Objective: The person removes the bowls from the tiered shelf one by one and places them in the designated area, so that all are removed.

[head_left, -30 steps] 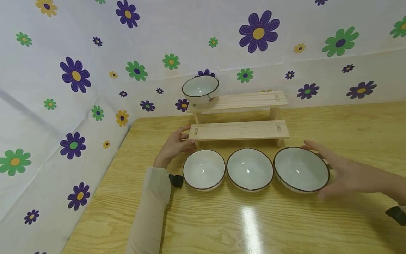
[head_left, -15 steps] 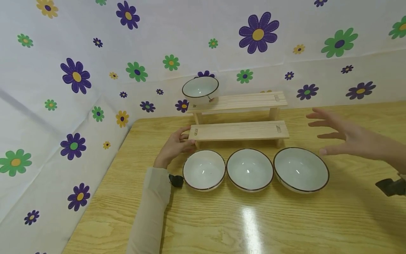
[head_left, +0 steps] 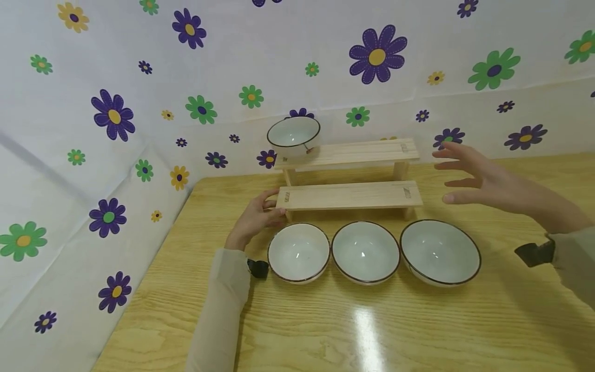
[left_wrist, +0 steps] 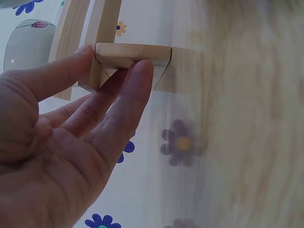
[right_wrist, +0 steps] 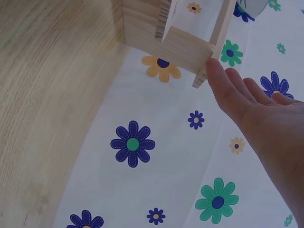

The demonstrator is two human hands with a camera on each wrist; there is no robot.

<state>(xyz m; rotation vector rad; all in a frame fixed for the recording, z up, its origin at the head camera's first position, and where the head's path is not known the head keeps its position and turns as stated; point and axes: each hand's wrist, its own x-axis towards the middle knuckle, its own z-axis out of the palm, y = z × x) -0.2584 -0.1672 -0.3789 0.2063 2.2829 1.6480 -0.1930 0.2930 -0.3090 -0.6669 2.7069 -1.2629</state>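
A two-step wooden shelf rack [head_left: 348, 196] stands on the table. My left hand [head_left: 254, 219] holds the left end of its lower board; the left wrist view shows the thumb at the board's edge and fingertips against the leg [left_wrist: 133, 54]. To the right of the rack, my right hand [head_left: 483, 181] is in the air with fingers spread, holding nothing. A white dark-rimmed bowl [head_left: 294, 135] sits at the left end of the upper board. In front of the rack are a left bowl [head_left: 299, 253], a middle bowl [head_left: 365, 252] and a larger right bowl [head_left: 440, 252].
The wooden table [head_left: 307, 330] carries everything. Behind it and to the left hangs a white cloth [head_left: 279, 62] printed with flowers. Dark straps [head_left: 534, 254] circle the wrists.
My right hand has left the right bowl's rim, risen, and moved back and then left towards the rack's right end. The left hand keeps its place. The view has tilted slightly upward.
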